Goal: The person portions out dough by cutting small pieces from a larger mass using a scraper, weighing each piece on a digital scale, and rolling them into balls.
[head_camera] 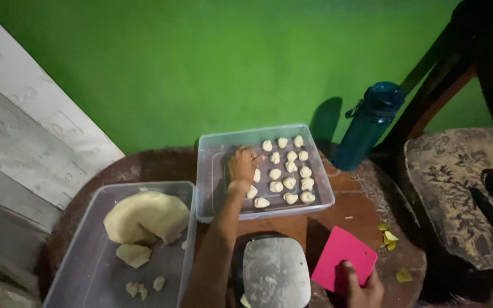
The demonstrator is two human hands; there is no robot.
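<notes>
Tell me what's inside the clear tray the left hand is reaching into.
The clear tray holds rows of small dough pieces on its right side. The left hand covers part of the middle, so anything beneath it is hidden.

Teal bottle (368, 125) by the green wall (201, 63), upholstered chair (457, 177) (dim, perhaps floral) beside it

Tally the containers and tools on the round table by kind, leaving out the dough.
clear plastic tubs: 2
teal water bottle: 1
pink scraper: 1
floury grey plate: 1
Total: 5
</notes>
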